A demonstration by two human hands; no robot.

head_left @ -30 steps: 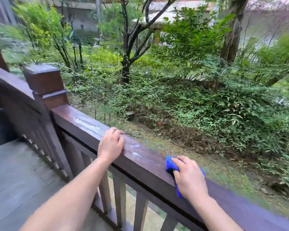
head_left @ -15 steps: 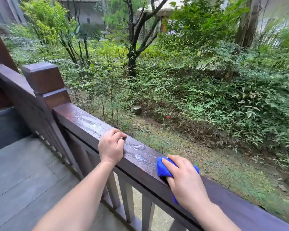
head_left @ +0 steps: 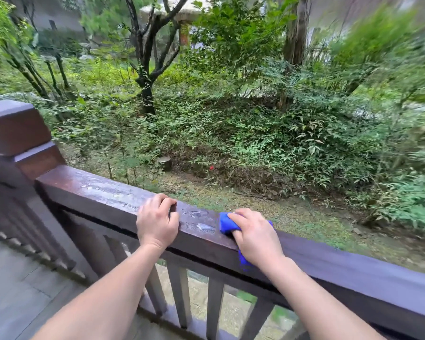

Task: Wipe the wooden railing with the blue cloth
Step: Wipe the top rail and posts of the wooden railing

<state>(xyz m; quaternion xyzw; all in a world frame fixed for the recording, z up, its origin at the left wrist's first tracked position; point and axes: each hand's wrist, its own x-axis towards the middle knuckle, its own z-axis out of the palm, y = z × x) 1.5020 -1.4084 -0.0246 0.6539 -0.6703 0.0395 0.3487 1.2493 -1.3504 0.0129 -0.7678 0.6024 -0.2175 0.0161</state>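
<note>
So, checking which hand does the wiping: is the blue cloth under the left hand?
No, the blue cloth is pressed on the railing under the right hand; the left hand grips bare wood.

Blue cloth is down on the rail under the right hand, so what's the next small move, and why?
Probably slide the right hand and blue cloth a little further toward the left hand. Wet patches sit on the railing top between the two hands, just beside the cloth's edge. The left hand grips the rail in that path, so it may soon need to shift toward the corner post.
</note>
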